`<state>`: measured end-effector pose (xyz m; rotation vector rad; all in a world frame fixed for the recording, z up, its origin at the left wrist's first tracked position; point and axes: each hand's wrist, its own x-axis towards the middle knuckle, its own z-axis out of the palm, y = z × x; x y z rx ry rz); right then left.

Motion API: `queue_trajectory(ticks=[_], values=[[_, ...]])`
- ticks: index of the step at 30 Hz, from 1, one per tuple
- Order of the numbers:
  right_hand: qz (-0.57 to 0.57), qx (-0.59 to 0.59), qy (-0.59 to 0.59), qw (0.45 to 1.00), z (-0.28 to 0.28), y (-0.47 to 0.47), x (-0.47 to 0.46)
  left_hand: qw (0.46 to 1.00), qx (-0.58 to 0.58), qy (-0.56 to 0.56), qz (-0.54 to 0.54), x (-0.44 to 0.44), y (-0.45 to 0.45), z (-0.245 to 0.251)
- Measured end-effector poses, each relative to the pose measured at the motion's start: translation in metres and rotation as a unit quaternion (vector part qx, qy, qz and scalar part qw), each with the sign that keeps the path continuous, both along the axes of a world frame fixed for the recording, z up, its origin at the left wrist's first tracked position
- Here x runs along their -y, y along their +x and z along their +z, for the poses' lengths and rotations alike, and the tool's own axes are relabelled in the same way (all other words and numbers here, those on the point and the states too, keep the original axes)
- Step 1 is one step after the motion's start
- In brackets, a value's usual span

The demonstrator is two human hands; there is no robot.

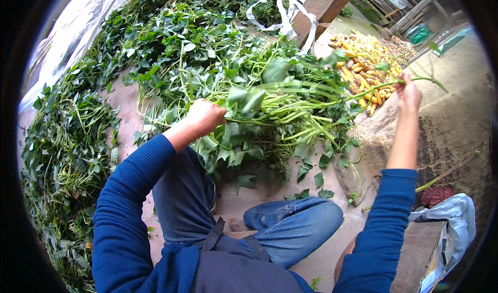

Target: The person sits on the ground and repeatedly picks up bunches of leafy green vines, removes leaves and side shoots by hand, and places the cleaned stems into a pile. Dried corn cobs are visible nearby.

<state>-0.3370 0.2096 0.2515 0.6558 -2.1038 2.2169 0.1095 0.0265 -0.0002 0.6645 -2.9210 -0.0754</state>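
Observation:
A long leafy vine stem [373,88], looking like sweet potato vine, stretches between my two hands. My left hand [208,116] is closed around the stem near its leafy end, over the heap in front of my knees. On the right, my right hand [408,92] grips the thinner part, and a short length of stem sticks out past my fingers. Some leaves along the vine are blurred. Directly beneath lies a bunch of cut green stems [288,110] with leaves, resting on the larger heap of vines [171,40].
Another mound of vines [70,164] runs down my left side. Corn cobs [360,67] lie in a pile beyond my right hand, beside a slanting wooden post [323,9] tied with white strips. A wooden block [416,250] and a plastic bag [459,227] are at lower right.

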Motion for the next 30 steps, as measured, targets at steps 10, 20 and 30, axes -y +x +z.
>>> queue_trajectory(ticks=[10,20,30], values=[[-0.028,-0.127,-0.104,0.986,0.216,-0.082,-0.065,0.99,-0.027,-0.02,0.139,0.095,-0.01,0.006],[-0.027,-0.189,-0.098,0.977,0.263,0.014,-0.023,0.911,-0.302,0.025,-0.28,-0.07,-0.114,0.032],[0.229,-0.273,0.27,0.895,-0.077,0.201,-0.008,0.739,-0.58,0.33,-0.096,-0.081,-0.099,0.132]])
